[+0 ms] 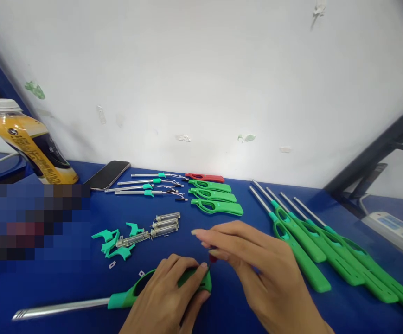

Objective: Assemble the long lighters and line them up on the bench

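My left hand (168,297) presses a green utility lighter (127,299) against the blue table, its fingers wrapped over the handle. The lighter's long metal tube points left. My right hand (257,264) pinches a small tool with a red handle (213,256), seemingly a screwdriver. Its thin shaft reaches down to the butt end of the lighter, beside my left fingertips; the tip is hidden. Behind my hands lie several clear fuel tanks (165,223) and several teal triggers (108,242). Small white pieces (112,264) are scattered near them.
Several whole green lighters (312,269) lie at the right. Metal tubes with wires (138,188) and green handle shells (218,207), plus a red shell (206,177), line the back. A phone (109,175) and a yellow drink bottle (34,144) stand back left, before the white wall.
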